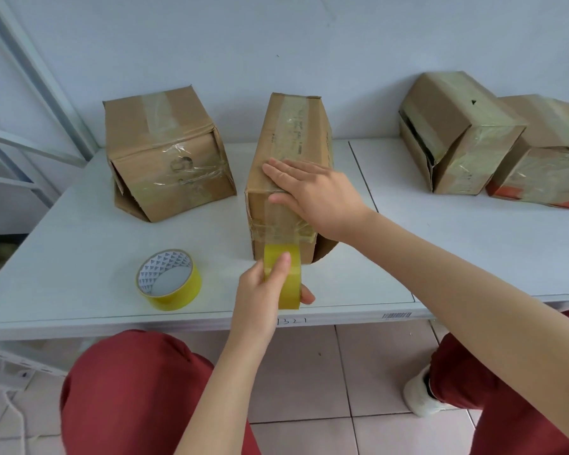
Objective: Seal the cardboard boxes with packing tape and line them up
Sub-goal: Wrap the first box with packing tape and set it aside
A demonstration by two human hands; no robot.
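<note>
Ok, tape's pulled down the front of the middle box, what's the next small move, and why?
Probably slide the right hand down the front of the box, pressing the strip flat. That hand lies flat over the top front edge, and the strip runs from there to the roll gripped by the left hand near the base, so it likely isn't stuck down yet.

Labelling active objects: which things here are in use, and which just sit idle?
In use: middle box, held tape roll, left hand, right hand.
Idle: spare tape roll, left box, right box, far-right box.
</note>
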